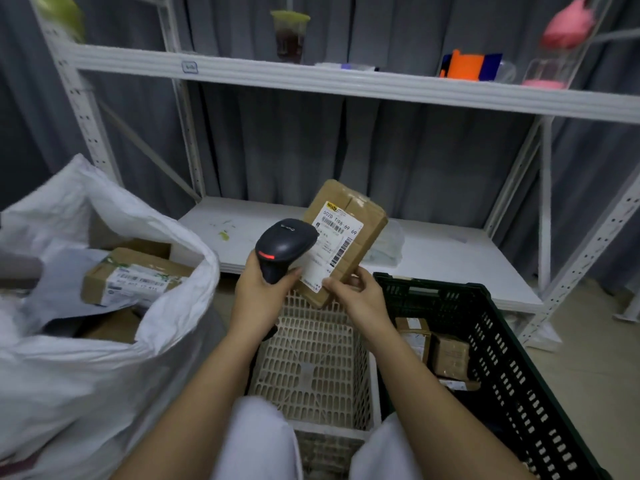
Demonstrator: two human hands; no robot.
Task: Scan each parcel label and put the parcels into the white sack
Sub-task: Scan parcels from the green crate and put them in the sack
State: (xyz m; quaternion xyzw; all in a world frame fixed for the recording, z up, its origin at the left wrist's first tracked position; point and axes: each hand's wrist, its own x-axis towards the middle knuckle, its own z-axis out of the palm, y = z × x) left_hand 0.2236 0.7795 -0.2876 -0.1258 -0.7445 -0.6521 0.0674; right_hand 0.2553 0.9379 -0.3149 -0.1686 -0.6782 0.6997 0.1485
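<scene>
Both hands raised: left (263, 289) grips scanner (284, 245), right (356, 292) pinches parcel (349, 233).

I see open air above the beige crate (313, 362), though the parcel (346, 237) and scanner (285, 247) fill its far end. To the left, the white sack (104, 375) gapes, its mouth partly taken by a boxed parcel (133, 278). The dark crate (512, 344) on the right holds what look like small boxes (450, 356), walls standing high around them. The lower shelf board (433, 258) beyond lies mostly bare.
</scene>
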